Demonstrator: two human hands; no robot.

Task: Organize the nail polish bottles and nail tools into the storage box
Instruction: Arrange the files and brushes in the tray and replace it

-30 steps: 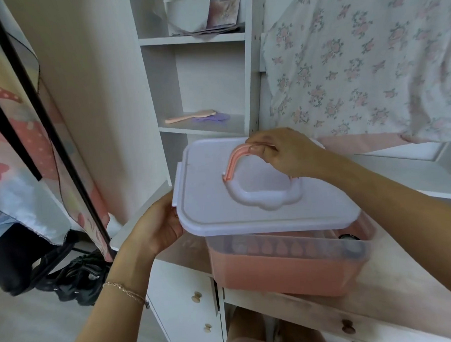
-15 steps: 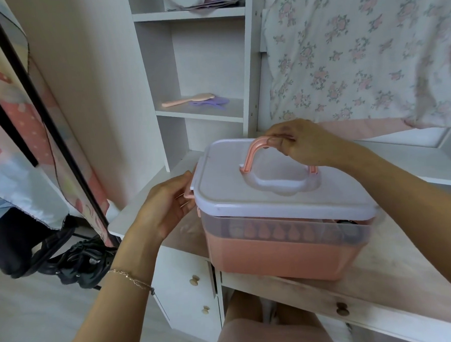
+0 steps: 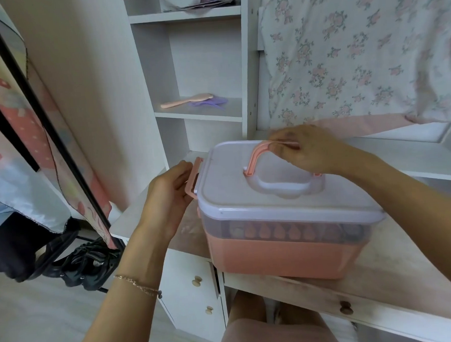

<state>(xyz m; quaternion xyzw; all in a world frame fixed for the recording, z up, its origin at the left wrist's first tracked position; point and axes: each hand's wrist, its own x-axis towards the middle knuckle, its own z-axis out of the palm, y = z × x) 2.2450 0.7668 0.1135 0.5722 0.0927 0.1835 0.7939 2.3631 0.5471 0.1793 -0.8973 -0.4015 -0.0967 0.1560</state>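
Observation:
The pink storage box (image 3: 281,256) stands on the desk (image 3: 397,279) with its pale lilac lid (image 3: 230,186) lying flat on top. Through the clear upper band I make out a row of nail polish bottles (image 3: 277,232). My right hand (image 3: 304,151) grips the upright pink carry handle (image 3: 255,158) from above. At the box's left end, my left hand (image 3: 168,197) holds the pink side latch (image 3: 193,180), which sticks out from the lid's edge.
A white shelf unit (image 3: 197,112) behind the box carries a pink hairbrush (image 3: 186,101) and a purple comb (image 3: 210,103). Floral cloth (image 3: 356,46) hangs at the right. Drawers with round knobs (image 3: 197,280) sit under the desk. A clothes rack (image 3: 41,123) stands left, with dark shoes on the floor.
The lid came down from its tilted, lifted position and now sits flat on the box. My left hand shifted from the lid's edge to the side latch.

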